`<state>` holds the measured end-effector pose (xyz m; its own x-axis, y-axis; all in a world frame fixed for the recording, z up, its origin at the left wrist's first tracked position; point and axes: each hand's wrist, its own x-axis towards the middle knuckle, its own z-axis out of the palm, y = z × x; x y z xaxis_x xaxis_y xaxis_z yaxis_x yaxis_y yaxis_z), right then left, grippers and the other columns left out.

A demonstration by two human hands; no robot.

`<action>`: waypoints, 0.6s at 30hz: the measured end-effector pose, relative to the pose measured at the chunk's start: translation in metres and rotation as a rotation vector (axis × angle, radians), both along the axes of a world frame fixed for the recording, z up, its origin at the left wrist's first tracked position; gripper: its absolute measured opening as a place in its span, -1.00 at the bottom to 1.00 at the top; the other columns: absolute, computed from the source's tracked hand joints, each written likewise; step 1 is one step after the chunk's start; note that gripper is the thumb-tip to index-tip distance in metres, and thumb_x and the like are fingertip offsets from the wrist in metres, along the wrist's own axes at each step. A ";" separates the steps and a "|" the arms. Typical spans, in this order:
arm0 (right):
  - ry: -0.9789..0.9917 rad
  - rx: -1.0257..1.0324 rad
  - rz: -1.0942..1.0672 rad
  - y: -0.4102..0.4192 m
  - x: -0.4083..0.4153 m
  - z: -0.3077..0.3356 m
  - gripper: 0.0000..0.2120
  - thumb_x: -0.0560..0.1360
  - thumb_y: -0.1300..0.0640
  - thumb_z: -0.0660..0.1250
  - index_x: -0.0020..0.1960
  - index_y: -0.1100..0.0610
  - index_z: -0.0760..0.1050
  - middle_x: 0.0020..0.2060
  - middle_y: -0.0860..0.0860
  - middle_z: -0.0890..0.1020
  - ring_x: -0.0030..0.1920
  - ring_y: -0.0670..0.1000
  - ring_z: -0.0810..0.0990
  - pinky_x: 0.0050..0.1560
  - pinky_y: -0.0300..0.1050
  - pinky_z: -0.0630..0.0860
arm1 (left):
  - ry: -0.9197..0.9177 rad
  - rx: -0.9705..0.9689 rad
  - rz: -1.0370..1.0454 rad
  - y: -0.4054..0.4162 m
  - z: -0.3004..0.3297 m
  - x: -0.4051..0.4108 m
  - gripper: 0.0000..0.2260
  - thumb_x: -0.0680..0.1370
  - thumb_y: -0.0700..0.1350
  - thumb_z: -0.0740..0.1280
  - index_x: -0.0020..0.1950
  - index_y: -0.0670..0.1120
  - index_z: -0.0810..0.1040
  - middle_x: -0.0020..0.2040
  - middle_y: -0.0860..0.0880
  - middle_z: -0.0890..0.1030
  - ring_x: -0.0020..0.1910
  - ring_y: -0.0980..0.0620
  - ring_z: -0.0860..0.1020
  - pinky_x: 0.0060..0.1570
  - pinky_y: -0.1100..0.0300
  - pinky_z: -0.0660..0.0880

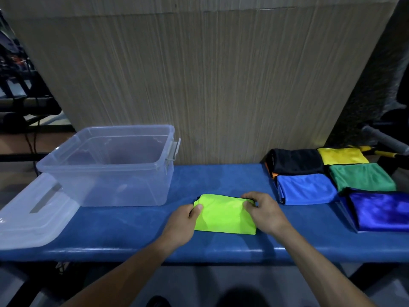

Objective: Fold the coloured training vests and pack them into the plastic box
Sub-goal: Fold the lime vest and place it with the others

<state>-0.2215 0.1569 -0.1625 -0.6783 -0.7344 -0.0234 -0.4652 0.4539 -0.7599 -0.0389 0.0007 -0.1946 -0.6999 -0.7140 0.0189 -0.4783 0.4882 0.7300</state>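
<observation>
the left hand (182,220) pinches the left edge of a lime green vest (223,214), thumb on top and fingers curled under the cloth. the right hand (263,212) grips the right edge the same way, near the far corner where a strip of black trim shows. between them the vest lies on the blue desk (137,231) as a small flat rectangle, so it looks folded and, as i judge it, ready to be lifted.

to the right of the hands sit five more folded vests, close together in a block: a light blue vest (306,188) nearest, a black vest (295,161) behind it with a bit of orange showing under its left edge, then a yellow vest (343,156), a dark green vest (361,176) and a shiny deep blue vest (380,210) at the desk's right end. whether the orange is a separate vest i cannot tell.

to the left stands the clear plastic box (106,165), open, and it looks empty. its lid (31,216) lies flat just beside it at the desk's left end.

so the folding seems all but done, with no unfolded vest in view, while the packing is not yet begun: every vest is left to go into the box.
</observation>
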 end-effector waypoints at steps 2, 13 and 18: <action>0.016 0.012 -0.031 -0.007 -0.002 -0.006 -0.73 0.64 0.19 0.26 0.29 0.09 0.60 0.24 0.00 0.63 0.31 0.03 0.54 0.31 -0.14 0.41 | -0.056 0.004 0.037 -0.001 0.003 -0.005 -0.57 0.71 0.09 0.14 -0.31 -0.04 0.16 -0.37 0.06 0.21 -0.38 0.04 0.20 -0.32 0.05 0.12; 0.520 0.257 -0.047 -0.024 0.013 -0.024 -0.76 0.67 0.01 0.10 0.10 0.08 0.51 0.05 0.01 0.56 -0.01 0.18 0.59 -0.04 0.06 0.51 | -0.432 -0.278 0.089 -0.001 0.016 -0.025 -0.60 0.70 0.07 0.01 -0.04 -0.14 0.51 0.12 -0.20 0.63 0.11 -0.25 0.57 0.01 -0.02 0.46; 0.624 0.226 -0.077 -0.027 0.012 -0.031 -0.74 0.68 0.01 0.14 0.07 0.06 0.58 -0.01 0.00 0.61 0.00 0.12 0.56 -0.04 0.04 0.48 | -0.455 -0.511 0.039 -0.003 0.024 -0.024 -0.68 0.67 0.04 0.08 0.31 -0.10 0.41 0.24 -0.08 0.49 0.20 -0.11 0.50 -0.05 0.01 0.42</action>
<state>-0.2100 0.1303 -0.1935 -0.6648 -0.7066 0.2422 -0.7467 0.6199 -0.2410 -0.0628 -0.0022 -0.1710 -0.6923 -0.7181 0.0708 -0.7067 0.6946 0.1346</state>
